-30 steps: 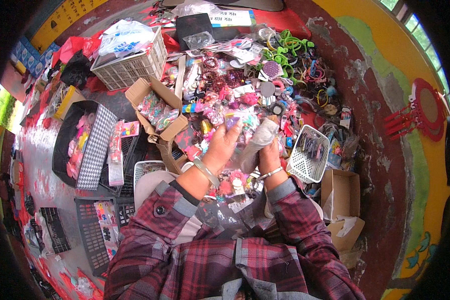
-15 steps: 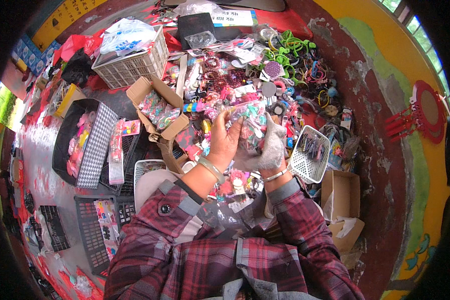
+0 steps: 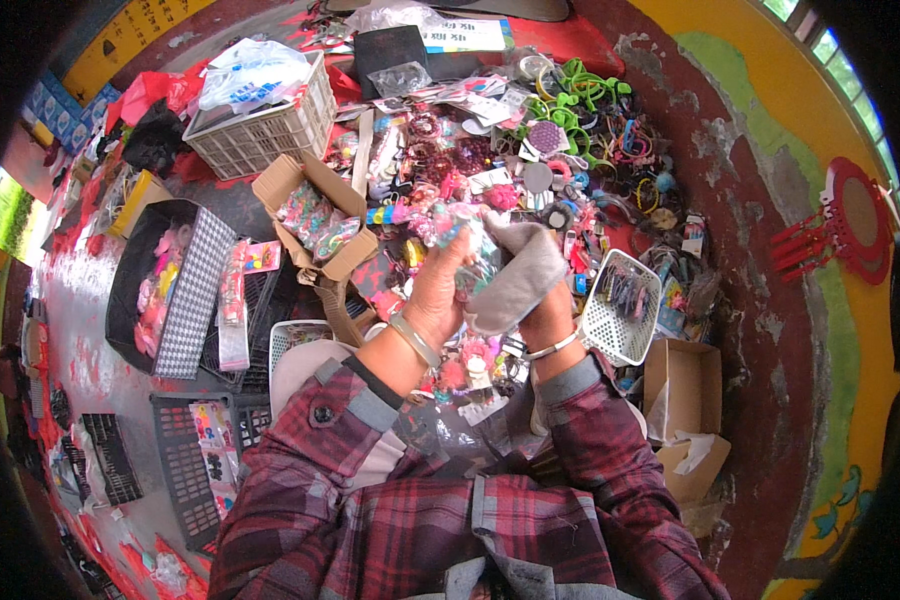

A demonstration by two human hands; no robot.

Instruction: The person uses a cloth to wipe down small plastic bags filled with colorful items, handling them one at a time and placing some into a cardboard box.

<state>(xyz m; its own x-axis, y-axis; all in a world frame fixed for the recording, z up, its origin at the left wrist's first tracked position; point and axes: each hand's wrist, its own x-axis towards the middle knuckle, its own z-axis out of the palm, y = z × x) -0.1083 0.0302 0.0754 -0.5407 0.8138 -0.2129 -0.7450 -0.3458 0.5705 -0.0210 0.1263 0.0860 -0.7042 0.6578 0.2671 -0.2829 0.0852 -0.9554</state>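
Note:
In front of me, above the heap of small accessories, both hands are raised close together. My left hand [image 3: 438, 288], with a bangle at the wrist, is closed around a clear plastic bag [image 3: 480, 255] of small pastel-coloured pieces. A soft grey cloth [image 3: 518, 280] spreads beside the bag and covers much of my right hand [image 3: 550, 318]. The fingers of that hand are mostly behind the cloth, which they seem to grip. Under the hands lie pink and red hair ornaments [image 3: 473, 362].
A cardboard box [image 3: 342, 268] of packaged pieces stands left of the heap, with a houndstooth bin [image 3: 192, 300] farther left. A white perforated basket [image 3: 620, 350] is at the right, near an opened carton [image 3: 692, 385]. Green headbands [image 3: 575, 120] lie at the back.
The grey cloth, bunched around my right fingers before, now fans out toward the left. My left hand has turned and dropped slightly, still on the bag.

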